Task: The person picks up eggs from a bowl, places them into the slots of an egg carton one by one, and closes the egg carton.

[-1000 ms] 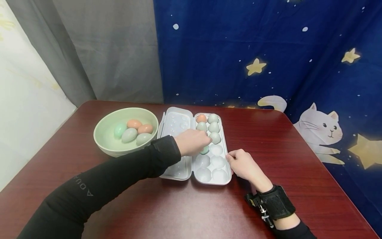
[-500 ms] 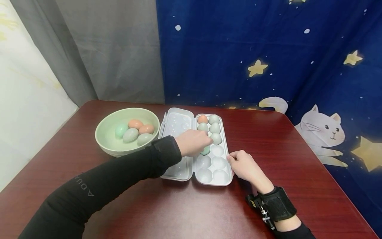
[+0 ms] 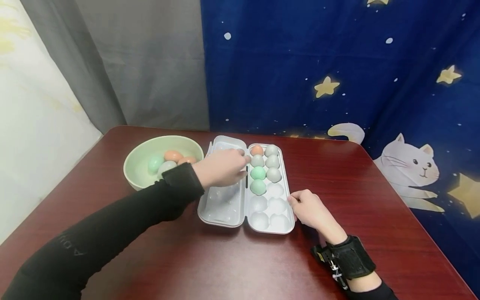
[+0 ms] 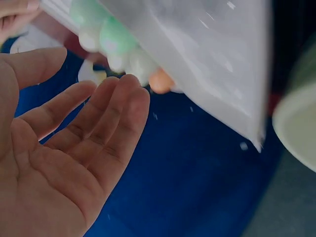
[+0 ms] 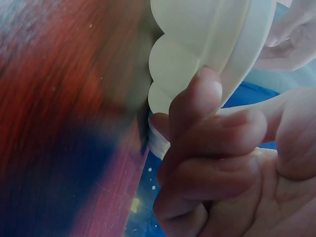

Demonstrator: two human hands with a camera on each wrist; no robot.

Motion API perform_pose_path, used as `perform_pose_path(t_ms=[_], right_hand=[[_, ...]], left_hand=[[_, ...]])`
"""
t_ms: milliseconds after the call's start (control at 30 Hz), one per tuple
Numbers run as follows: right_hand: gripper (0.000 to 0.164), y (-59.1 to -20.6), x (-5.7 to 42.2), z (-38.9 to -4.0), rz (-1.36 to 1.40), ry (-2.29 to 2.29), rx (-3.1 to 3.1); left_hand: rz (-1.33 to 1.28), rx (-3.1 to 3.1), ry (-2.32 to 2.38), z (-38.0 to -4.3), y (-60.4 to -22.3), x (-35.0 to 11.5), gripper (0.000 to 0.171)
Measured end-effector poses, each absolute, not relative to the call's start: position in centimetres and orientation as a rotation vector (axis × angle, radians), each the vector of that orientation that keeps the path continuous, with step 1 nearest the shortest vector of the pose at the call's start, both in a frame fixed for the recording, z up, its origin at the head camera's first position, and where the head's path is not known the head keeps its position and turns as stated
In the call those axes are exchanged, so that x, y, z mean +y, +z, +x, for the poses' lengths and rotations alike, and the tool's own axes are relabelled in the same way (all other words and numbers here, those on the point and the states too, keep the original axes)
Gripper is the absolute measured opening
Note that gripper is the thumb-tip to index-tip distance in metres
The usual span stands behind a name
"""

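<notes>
My left hand (image 3: 223, 168) hangs above the raised-edge lid (image 3: 225, 208) of a white plastic egg tray (image 3: 268, 212). Its fingers are extended and nothing lies in the palm, as the left wrist view shows. The tray's left column holds an orange egg (image 3: 256, 150), a grey egg (image 3: 257, 161), a bright green egg (image 3: 258, 173) and a duller green egg (image 3: 258, 187). Grey eggs (image 3: 273, 175) fill the far cups of the right column; the nearer cups are bare. With curled fingers and thumb, my right hand (image 3: 309, 208) grips the tray's right rim (image 5: 237, 64).
A pale green bowl (image 3: 131, 171) stands left of the lid. In it lie a mint egg (image 3: 155, 163), orange eggs (image 3: 173, 156) and a grey egg (image 3: 166, 167), partly behind the left sleeve. A starry blue curtain (image 3: 270, 75) hangs behind the dark red table (image 3: 330, 166).
My left hand has let go over the tray and drawn back left above the lid, its fingers opening. The bright green egg now shows in its cup. My right hand keeps its grip.
</notes>
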State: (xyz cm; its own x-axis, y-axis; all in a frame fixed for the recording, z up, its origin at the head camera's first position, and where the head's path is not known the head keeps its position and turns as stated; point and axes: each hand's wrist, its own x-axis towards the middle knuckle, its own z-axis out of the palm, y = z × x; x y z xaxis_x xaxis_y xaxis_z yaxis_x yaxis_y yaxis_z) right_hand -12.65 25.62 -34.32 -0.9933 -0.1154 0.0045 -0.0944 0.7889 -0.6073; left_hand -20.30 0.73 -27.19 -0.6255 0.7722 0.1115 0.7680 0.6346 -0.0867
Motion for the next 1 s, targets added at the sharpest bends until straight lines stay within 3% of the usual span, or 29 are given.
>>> perform_pose_path(t_ms=[300,533,733,1000], right_hand=[[0.035,-34.5,25.9,-12.6,-0.180,-0.974,2.958],[0.035,-34.4,26.3,-12.5,-0.171,-0.957,2.966],[0.033,-34.5,26.3,-12.5,-0.175,-0.984,2.958],[0.033,-34.9,25.8,-13.1,-0.208,-0.992,2.951]], left_hand=[[-1.077,-2.614,-0.328,-20.3,-26.1,-6.9,0.021],[-0.770,-2.623,-0.520,-20.3,-29.2,-12.1,0.017],[-0.661,-2.626,-0.605,-20.8,-32.5,-13.7,0.011],[-0.720,-2.688,-0.652,-21.3,-33.2,-13.5,0.025]])
